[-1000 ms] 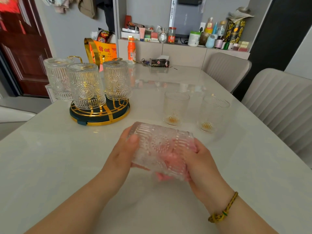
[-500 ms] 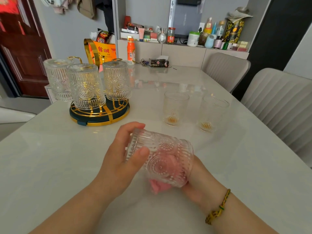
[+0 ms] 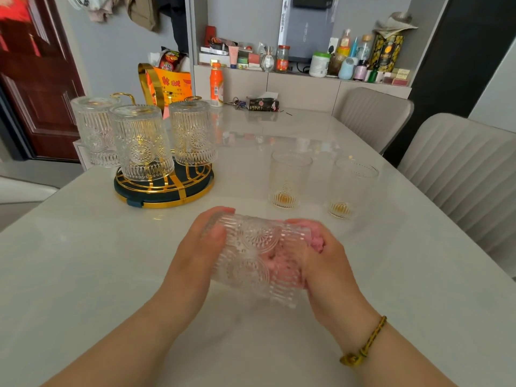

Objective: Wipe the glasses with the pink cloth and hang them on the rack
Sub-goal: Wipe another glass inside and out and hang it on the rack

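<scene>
A ribbed, embossed clear glass (image 3: 251, 255) lies on its side above the white table (image 3: 83, 261), held between both hands. My left hand (image 3: 195, 252) grips its base end. My right hand (image 3: 326, 263) is at its open mouth and holds the pink cloth (image 3: 317, 238), which is pushed inside the glass and shows pink through the wall. Three matching glasses (image 3: 141, 141) hang upside down on the gold and dark green rack (image 3: 164, 188) at the left. Two plainer glasses (image 3: 289, 180) (image 3: 351, 188) with gold bases stand upright behind my hands.
Two grey padded chairs (image 3: 458, 174) stand along the table's right edge. At the far end are an orange bottle (image 3: 216, 85), a tissue pack (image 3: 262, 103), keys and an orange snack bag. A cluttered shelf runs behind; a dark red door is at the left.
The glass has turned in my hands and swung back toward level. My right hand moved up around the mouth, so more pink cloth shows at the rim.
</scene>
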A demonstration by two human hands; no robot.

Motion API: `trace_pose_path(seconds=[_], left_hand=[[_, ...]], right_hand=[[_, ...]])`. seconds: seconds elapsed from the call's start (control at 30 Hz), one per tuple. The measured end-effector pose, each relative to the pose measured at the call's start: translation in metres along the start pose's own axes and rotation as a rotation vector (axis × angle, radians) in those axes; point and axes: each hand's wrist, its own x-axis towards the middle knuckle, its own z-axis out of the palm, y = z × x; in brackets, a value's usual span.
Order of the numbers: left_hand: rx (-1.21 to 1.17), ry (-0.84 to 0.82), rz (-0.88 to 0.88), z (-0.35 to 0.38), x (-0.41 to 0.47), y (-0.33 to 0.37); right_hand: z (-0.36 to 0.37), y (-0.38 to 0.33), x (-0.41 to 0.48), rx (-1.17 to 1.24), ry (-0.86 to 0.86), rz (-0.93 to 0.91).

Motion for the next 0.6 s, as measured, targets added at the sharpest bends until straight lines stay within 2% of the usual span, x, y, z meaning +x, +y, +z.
trace_pose_path(seconds=[0.07,0.1,0.13,0.27,0.37,0.43,0.47,0.53,0.6], left_hand=[[0.071,-0.044,0.132,-0.001,-0.004,0.002],[0.085,-0.063,0.143,0.001,-0.003,0.002],[0.071,-0.071,0.109,0.002,-0.001,0.000],[-0.073,-0.137,-0.153,0.001,0.007,-0.002],[-0.144,-0.230,-0.348,0.002,-0.002,0.008],[-0.121,-0.200,-0.370,0.004,-0.004,0.007],[-0.081,-0.146,-0.318,0.004,-0.004,0.004],[0.038,-0.037,-0.101,0.002,-0.003,0.000],[0.136,-0.016,0.173,-0.001,-0.004,0.000]], right_hand=[[0.001,0.001,-0.002,0.191,-0.179,0.201],[-0.001,0.003,-0.001,0.198,-0.198,0.224],[-0.004,0.007,0.001,0.151,-0.148,0.202],[-0.009,0.008,0.008,-0.138,0.161,-0.118],[-0.009,-0.003,-0.002,-0.408,0.170,-0.463],[-0.009,-0.004,-0.005,-0.473,0.130,-0.545],[-0.008,-0.002,-0.004,-0.469,0.132,-0.531],[-0.009,-0.001,0.001,-0.390,0.136,-0.403],[-0.007,-0.003,0.002,-0.113,-0.016,-0.056]])
